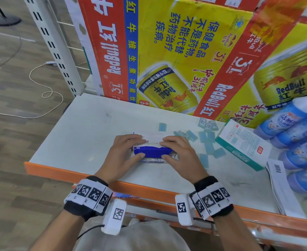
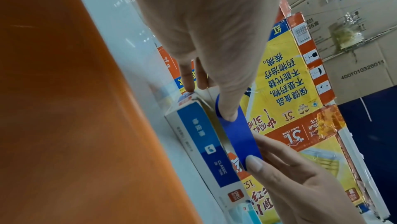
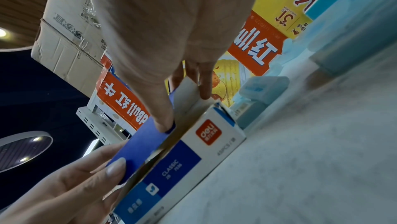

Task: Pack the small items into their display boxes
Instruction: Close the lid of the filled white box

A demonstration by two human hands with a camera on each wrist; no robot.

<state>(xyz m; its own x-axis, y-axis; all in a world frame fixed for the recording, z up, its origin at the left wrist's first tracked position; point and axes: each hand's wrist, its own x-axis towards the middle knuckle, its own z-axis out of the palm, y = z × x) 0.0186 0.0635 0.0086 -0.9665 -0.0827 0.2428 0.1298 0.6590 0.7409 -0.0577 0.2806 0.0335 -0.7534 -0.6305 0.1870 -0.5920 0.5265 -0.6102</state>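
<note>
Nearest the orange front edge of the desk (image 1: 87,134), both hands work on one white-and-blue display box (image 1: 153,161) that lies flat on the pale top, its long printed side facing the person. The left hand (image 1: 124,151) pinches the box's blue flap (image 1: 152,151) at its left end, thumb on the near face and fingers curled over the far side. The right hand (image 1: 180,153) grips the same flap at its right end in the same way, thumb in front, fingers over the top. In the wrist views the flap stands raised above the box's open top, a thumb tip pressed on it at each end. Just beyond and to the right of the box, pale blue erasers (image 1: 208,142) lie scattered loose on the desk. Further right rest a white-and-teal carton (image 1: 243,144), a stack of printed sheets (image 1: 281,187) and blue bottles (image 1: 297,127). Large Red Bull cartons (image 1: 176,51) stand along the back.
</note>
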